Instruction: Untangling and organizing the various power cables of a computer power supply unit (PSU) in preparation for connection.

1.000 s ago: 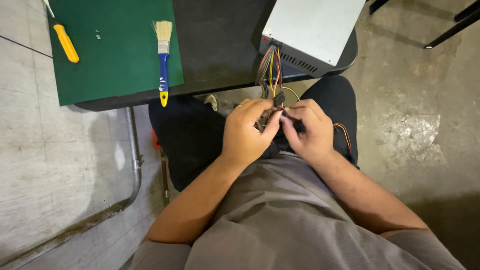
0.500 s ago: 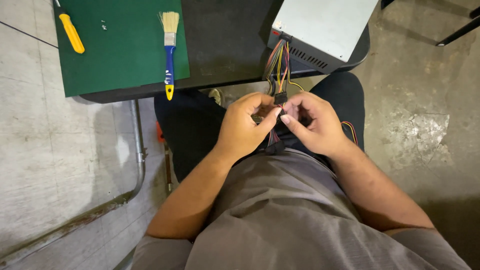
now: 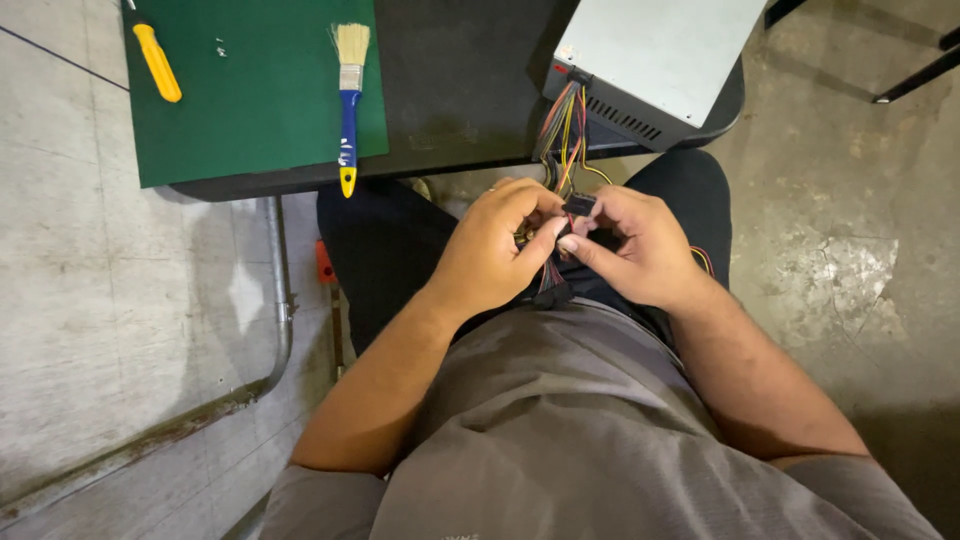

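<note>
Being pinched between both hands is a small black plastic cable connector (image 3: 578,205), which is being kept over the lap, just in front of the edge of the dark table (image 3: 470,110). It is being gripped from the left by the fingertips of the left hand (image 3: 497,245), whose fingers are being curled closed around it and around the wires beneath. From the right it is being clamped by the thumb and forefinger of the right hand (image 3: 640,245), so that the two hands are being pressed together around the same piece. A bundle of red, yellow, orange and black wires (image 3: 562,125) is being led from the connector up to a grey metal power supply box (image 3: 655,55), which is being rested at the table's near right edge. A further black connector (image 3: 553,293) is being left dangling below the hands, against the grey shirt (image 3: 560,430). Farther left on the table, a green cutting mat (image 3: 250,100) is being used as a bed for a paintbrush with a blue and yellow handle (image 3: 349,95) and a yellow-handled screwdriver (image 3: 155,58). Beneath the table, a grey metal pipe (image 3: 280,300) is being run across the concrete floor (image 3: 100,300).
</note>
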